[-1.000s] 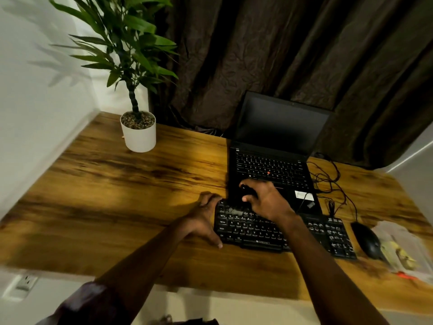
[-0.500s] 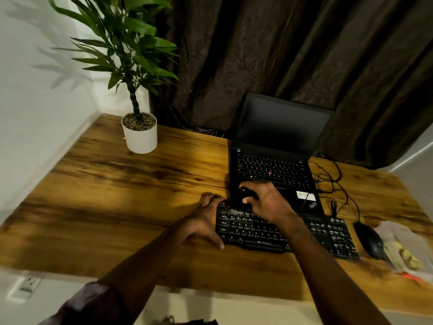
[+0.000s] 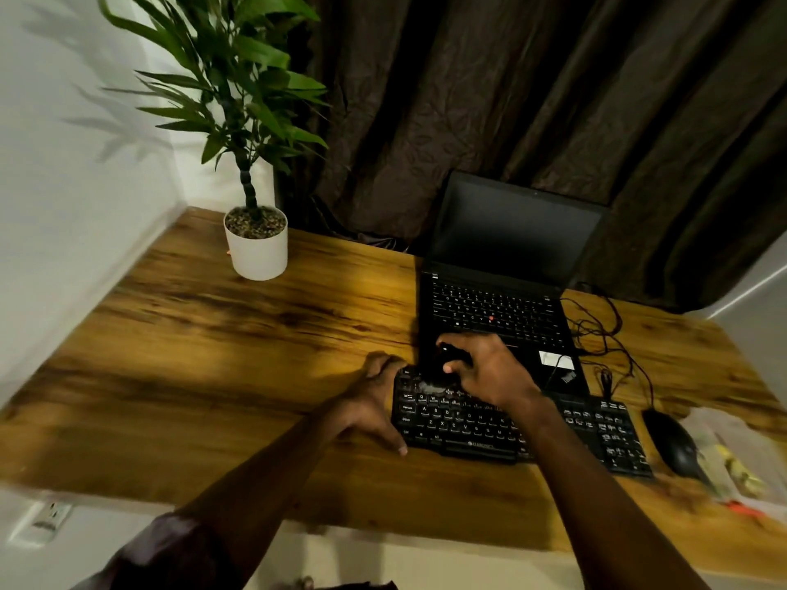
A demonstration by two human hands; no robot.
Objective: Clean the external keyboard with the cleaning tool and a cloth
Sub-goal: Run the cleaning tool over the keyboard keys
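Two hands are on the external keyboard [image 3: 468, 423], which lies on the worktop [image 3: 213, 376] just near of the laptop [image 3: 502, 308], long axis left to right. The left hand [image 3: 374, 402] has its grip across the left end, thumb on the near edge, fingers curled at the far corner. The right hand [image 3: 489, 370] has its grip curled round the dark cleaning tool [image 3: 447, 359], at the far-left keys. Judgement: most keys lie right and nearer of the tool.

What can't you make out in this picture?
Head view:
- Tool: dark and mostly hidden inside the right hand, so its shape is unclear.
- Keyboard: the middle keys are hidden under the right forearm.
- Bag: blurred and cut off by the right edge; contents unclear.
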